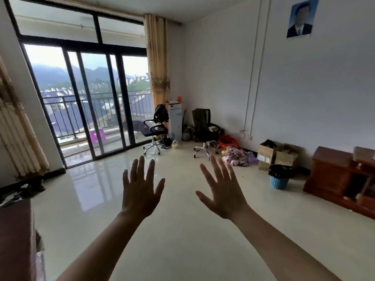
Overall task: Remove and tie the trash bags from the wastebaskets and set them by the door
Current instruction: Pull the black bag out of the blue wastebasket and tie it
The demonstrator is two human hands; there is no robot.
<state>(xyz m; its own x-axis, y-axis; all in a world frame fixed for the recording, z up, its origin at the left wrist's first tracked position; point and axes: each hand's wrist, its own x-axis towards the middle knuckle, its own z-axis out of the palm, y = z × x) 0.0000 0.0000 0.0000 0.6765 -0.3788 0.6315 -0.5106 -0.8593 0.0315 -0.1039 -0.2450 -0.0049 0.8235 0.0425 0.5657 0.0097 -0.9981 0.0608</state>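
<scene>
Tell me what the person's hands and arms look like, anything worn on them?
Both forearms are bare, no sleeves in view. The left hand and right hand wear no gloves; no ring, watch or bracelet shows.

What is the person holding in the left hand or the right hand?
Nothing. The left hand and right hand are both open with spread fingers, held in the air.

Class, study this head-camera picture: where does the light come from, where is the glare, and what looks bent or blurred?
Head view: daylight comes in through the glass doors. In the same view, it glares as a pale patch on the floor below them. The wide lens bows the door frame. Also in the head view, the far wastebasket and office chair look soft.
</scene>
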